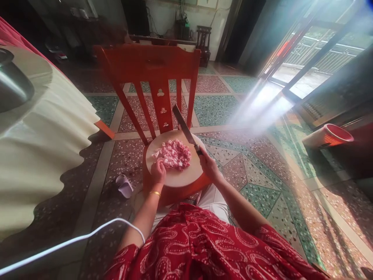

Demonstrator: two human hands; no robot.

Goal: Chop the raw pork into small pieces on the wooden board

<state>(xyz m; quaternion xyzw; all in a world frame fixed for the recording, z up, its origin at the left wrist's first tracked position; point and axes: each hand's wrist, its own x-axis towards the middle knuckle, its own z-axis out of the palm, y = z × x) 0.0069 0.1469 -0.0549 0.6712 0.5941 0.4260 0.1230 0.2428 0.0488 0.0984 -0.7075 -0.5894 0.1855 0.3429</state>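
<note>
From the head view, the meat (172, 154) is a pink, chopped pile in the middle of the round cutting board (177, 177). Your left hand (158, 171) rests curled at the meat's near-left edge, fingertips touching it. Your right hand (208, 165) grips the knife (185, 129) handle, blade raised beyond the meat.

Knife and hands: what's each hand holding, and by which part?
Right hand grips the knife by its handle; left hand holds nothing, resting on the meat.
</note>
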